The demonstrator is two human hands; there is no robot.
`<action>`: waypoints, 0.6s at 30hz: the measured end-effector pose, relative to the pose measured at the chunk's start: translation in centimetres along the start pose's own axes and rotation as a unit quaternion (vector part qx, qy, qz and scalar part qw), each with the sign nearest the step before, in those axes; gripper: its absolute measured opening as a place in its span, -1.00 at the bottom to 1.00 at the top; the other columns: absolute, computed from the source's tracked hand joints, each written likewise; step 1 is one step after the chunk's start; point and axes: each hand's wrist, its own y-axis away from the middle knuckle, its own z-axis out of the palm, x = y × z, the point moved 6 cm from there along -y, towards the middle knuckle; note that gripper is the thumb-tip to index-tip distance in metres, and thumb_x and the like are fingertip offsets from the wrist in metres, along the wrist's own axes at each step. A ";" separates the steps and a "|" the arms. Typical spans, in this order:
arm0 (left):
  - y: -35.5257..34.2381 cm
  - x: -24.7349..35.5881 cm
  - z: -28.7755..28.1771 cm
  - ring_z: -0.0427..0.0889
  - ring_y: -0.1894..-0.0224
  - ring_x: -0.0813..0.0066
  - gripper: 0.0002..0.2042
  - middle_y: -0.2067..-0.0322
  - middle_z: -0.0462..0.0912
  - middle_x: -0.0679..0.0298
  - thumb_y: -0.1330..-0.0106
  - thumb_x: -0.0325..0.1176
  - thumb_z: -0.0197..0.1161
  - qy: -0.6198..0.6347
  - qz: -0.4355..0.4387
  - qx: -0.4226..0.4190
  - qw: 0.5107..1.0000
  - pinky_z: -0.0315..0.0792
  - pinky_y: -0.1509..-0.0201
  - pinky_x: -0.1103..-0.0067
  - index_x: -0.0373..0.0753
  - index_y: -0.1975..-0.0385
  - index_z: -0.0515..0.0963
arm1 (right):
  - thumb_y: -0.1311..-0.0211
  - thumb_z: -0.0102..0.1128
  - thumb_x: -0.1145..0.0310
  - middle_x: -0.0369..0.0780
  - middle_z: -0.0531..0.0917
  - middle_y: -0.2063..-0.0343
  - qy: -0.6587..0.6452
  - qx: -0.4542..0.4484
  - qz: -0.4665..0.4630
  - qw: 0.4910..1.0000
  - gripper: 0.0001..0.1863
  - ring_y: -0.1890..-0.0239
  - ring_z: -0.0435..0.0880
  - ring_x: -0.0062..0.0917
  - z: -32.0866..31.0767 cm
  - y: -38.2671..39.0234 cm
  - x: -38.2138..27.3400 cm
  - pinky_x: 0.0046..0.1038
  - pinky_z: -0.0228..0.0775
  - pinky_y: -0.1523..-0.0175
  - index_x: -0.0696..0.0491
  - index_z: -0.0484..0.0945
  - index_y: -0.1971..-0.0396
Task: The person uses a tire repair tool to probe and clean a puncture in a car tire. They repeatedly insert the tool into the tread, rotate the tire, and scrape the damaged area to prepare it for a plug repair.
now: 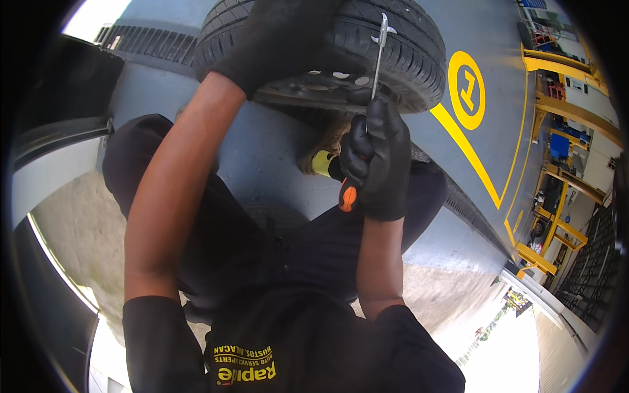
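Note:
A black tire (413, 56) on its wheel stands at the top, its grooved tread facing up and the wheel's holes showing below. My left hand (285, 49), in a black glove, presses over the tread and grips the tire; its fingertips blend into the dark rubber. In my right hand (383, 154), also in a black glove, is a hooked pick with an orange and black handle, fingers wrapped round it. The thin metal shaft of the pick (379, 65) points up, and its hooked tip lies in front of the tread, contact unclear.
My bent knees (141, 147) flank the grey floor below the wheel. A floor grate (154, 44) runs at upper left. Yellow lines and a round yellow mark (467, 90) are painted on the right. Yellow lift frames (570, 65) stand at far right.

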 end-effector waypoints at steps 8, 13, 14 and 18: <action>0.0 2.1 -0.4 0.51 -0.12 -0.10 -0.08 -0.06 0.52 -0.04 0.12 0.12 0.62 0.042 0.019 0.004 0.999 0.38 -0.26 0.09 -0.35 -0.21 0.44 | -0.66 -0.06 0.16 -0.42 0.19 0.68 0.062 0.023 -0.148 0.987 -0.64 0.79 0.11 -0.79 -1.8 1.0 -7.2 -0.65 -0.13 0.71 0.17 0.49 -0.09; -0.1 2.4 -0.3 0.50 -0.14 -0.11 -0.08 -0.07 0.51 -0.03 0.11 0.12 0.62 0.033 0.027 -0.009 0.999 0.38 -0.26 0.08 -0.35 -0.22 0.44 | -0.60 0.02 0.17 -0.38 0.28 0.65 0.074 0.068 -0.028 0.995 -0.69 0.79 0.15 -0.72 -1.9 2.6 -2.9 -0.61 -0.02 0.68 0.14 0.51 0.08; 0.0 2.5 -0.2 0.49 -0.14 -0.11 -0.08 -0.08 0.51 -0.03 0.11 0.11 0.62 0.027 0.024 -0.014 0.999 0.37 -0.26 0.08 -0.35 -0.22 0.44 | -0.60 0.01 0.19 -0.37 0.29 0.64 0.059 0.062 -0.018 0.996 -0.70 0.79 0.16 -0.71 -2.1 2.8 -2.5 -0.61 -0.01 0.68 0.15 0.51 0.06; -0.1 2.5 0.1 0.49 -0.15 -0.11 -0.08 -0.09 0.50 -0.03 0.11 0.09 0.61 0.031 0.021 -0.017 0.999 0.36 -0.28 0.09 -0.35 -0.23 0.44 | -0.60 -0.01 0.21 -0.37 0.27 0.67 0.121 0.049 -0.008 0.991 -0.68 0.81 0.20 -0.69 -2.3 3.2 -3.3 -0.60 0.02 0.70 0.16 0.53 -0.03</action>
